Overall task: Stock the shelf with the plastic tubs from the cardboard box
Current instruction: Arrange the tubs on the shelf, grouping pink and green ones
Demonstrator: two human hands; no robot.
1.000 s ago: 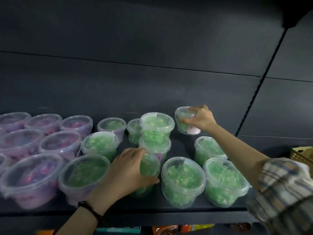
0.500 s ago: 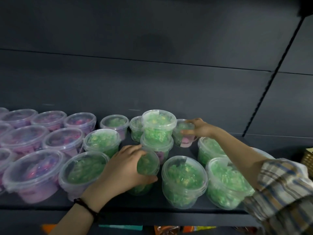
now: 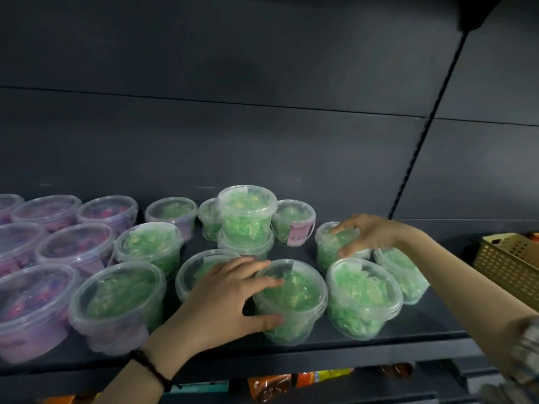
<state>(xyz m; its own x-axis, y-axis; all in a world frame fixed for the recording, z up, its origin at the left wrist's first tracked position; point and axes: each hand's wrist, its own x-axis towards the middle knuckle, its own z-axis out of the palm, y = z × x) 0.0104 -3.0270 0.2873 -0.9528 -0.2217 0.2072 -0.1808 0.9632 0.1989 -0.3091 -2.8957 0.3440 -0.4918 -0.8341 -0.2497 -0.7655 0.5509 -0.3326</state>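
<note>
A dark grey metal shelf (image 3: 408, 342), seen from in front and slightly above, is crowded with clear round plastic tubs with snap-on lids.

The left hand (image 3: 224, 301) grips a clear round tub of green contents (image 3: 297, 295) in the front row. Its fingers spread over the lid and its thumb clamps the near wall. The right hand (image 3: 370, 231) reaches further back and curls round the top of a second green-filled clear tub (image 3: 329, 252), fingers over the lid and thumb at the near rim. Both tubs stand on the shelf board, just beside their neighbours.

Stocking looks far along. Well over a dozen tubs are placed, with purple-filled clear tubs (image 3: 32, 310) grouped at the left and green ones in the centre and at the right. One green stacked tub (image 3: 246, 211) sits on top of another. What seems left is straightening the rows and filling the bare strip at the right end (the cardboard box is out of view, so how many tubs remain cannot be told).

Each held tub stands upright, lid up and base down, so its axis runs vertically. Being round, it points no particular way, and no label shows on either. One rear tub shows a pink paper label (image 3: 296, 236) facing the viewer. A tan woven basket (image 3: 513, 258) sits at the far right.
</note>
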